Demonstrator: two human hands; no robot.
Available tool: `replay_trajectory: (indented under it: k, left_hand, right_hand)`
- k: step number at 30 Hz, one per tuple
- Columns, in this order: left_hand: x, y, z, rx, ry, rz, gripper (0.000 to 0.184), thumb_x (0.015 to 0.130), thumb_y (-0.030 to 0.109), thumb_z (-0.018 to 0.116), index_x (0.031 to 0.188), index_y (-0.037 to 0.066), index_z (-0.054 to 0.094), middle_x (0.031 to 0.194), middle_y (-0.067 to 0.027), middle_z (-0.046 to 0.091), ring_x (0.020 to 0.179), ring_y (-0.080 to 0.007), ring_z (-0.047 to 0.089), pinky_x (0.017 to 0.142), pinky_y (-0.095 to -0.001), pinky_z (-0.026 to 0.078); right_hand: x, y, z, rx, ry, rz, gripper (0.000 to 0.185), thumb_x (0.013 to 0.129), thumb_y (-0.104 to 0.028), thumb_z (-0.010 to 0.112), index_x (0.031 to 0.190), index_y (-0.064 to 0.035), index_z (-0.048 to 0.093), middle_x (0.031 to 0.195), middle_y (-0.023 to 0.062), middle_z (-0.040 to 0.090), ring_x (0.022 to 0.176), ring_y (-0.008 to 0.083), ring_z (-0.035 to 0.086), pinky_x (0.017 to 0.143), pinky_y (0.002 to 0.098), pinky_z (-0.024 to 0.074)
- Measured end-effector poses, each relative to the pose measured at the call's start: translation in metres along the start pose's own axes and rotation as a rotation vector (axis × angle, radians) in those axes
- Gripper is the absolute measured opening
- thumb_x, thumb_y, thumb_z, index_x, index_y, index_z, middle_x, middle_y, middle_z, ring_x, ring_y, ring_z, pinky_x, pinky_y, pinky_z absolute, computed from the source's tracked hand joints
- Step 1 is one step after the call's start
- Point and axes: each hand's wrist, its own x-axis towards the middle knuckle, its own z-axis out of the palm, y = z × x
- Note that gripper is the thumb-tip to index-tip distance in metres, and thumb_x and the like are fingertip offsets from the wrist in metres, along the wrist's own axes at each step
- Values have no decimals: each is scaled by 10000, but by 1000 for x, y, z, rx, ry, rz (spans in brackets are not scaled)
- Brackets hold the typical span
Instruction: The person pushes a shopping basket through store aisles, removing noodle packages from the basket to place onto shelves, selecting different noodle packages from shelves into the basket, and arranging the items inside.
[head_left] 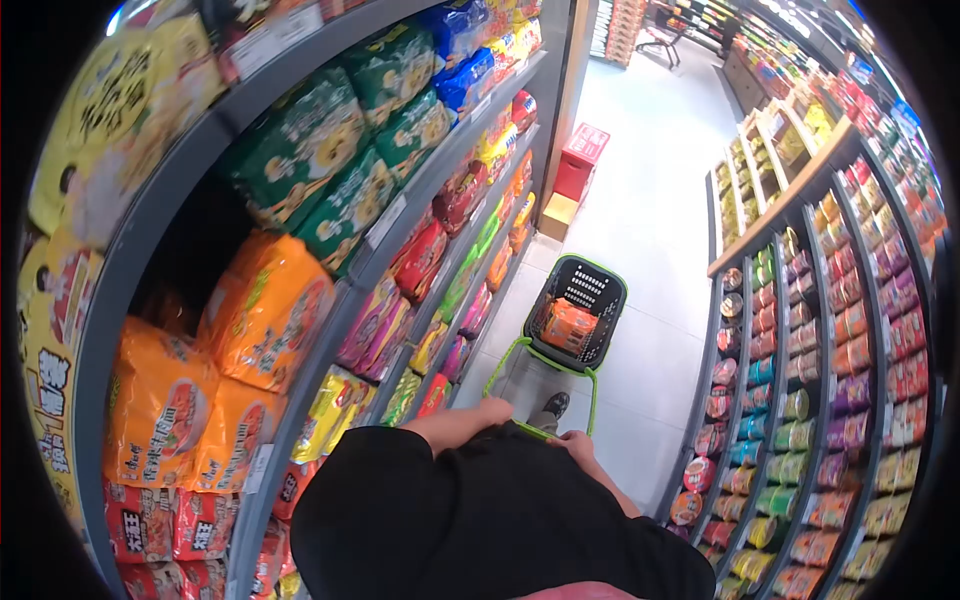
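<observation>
A black shopping basket [612, 300] with a green rim stands in front of me, and its long green handle [592, 400] reaches back towards my body. My left hand [494, 410] is closed on the left side of the handle. On the handle's near end, my right hand [570, 443] is closed too; its fingers are partly hidden. Inside the basket lies an orange pack of instant noodles [571, 325]. One dark shoe [556, 404] shows through the loop of the handle.
Close on my left rises a shelf [345, 290] of noodle packs, including green packs [300, 140] and orange packs [160, 405]. Cup noodles [795, 405] fill the shelving on the right. Red boxes [583, 160] stand on the floor ahead, by the left shelf's end.
</observation>
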Motion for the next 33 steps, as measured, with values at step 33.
replay_trajectory:
  k: [33]
  left_hand:
    - [323, -59, -456, -209, 59, 151, 329, 892, 346, 638, 935, 62, 797, 1035, -193, 776, 1010, -387, 743, 859, -516, 588]
  right_hand:
    - [304, -158, -418, -11, 52, -135, 501, 891, -477, 795, 1159, -54, 788, 1091, 207, 777, 1043, 353, 744, 926, 449, 564]
